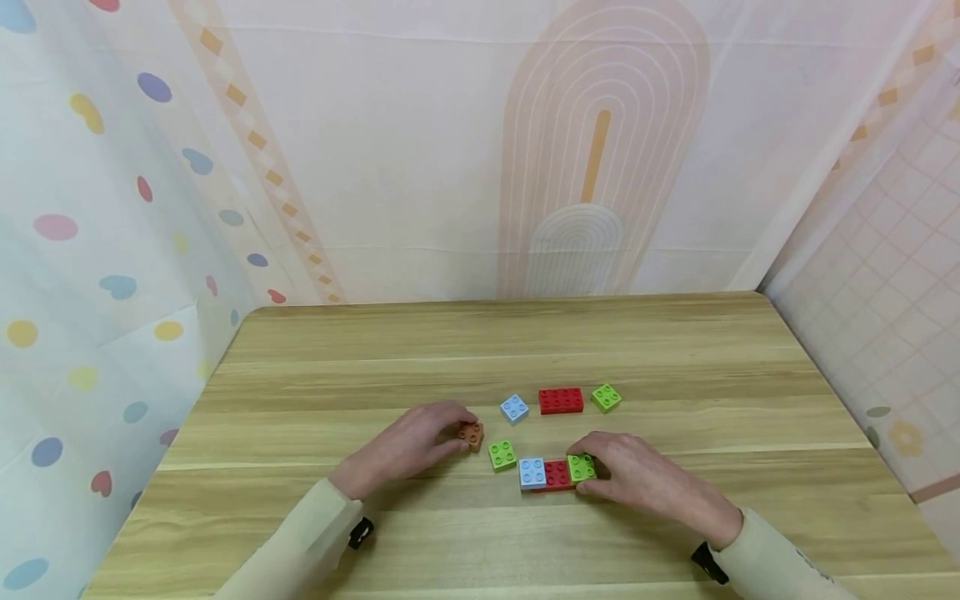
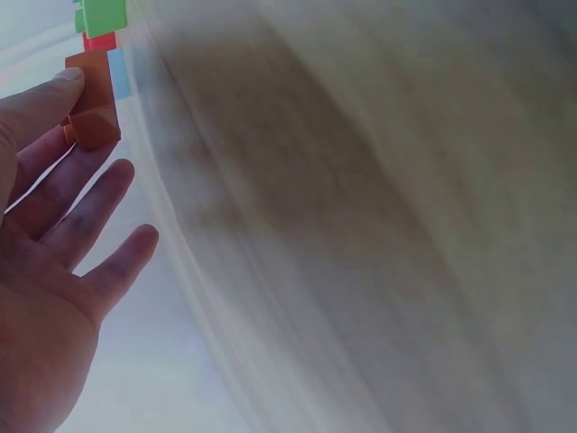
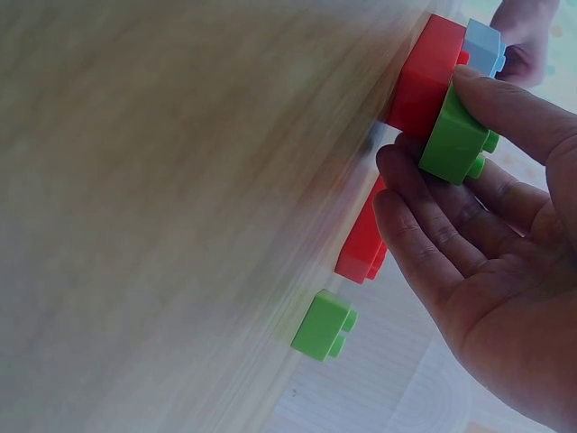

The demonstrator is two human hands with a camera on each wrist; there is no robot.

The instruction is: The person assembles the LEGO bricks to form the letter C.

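Observation:
My left hand (image 1: pixel 411 437) pinches an orange-brown toy brick (image 1: pixel 471 435) between thumb and fingers, left of the other bricks. In the left wrist view the same brown brick (image 2: pixel 93 101) shows between thumb and index finger, with the remaining fingers spread. My right hand (image 1: pixel 637 471) holds a green brick (image 1: pixel 581 467) that sits on the right end of a long red brick (image 1: pixel 557 475). A light blue brick (image 1: pixel 532 472) sits on that red brick's left end, bare studs showing between. The right wrist view shows the thumb and fingers around the green brick (image 3: pixel 458 135) on top of the red one (image 3: pixel 427 77).
A loose green brick (image 1: pixel 502 455) lies between the hands. Behind it are a light blue brick (image 1: pixel 514 408), a long red brick (image 1: pixel 561 400) and another green brick (image 1: pixel 606 397) on the wooden table (image 1: pixel 360 350). Patterned curtains (image 1: pixel 405 167) hang around the table.

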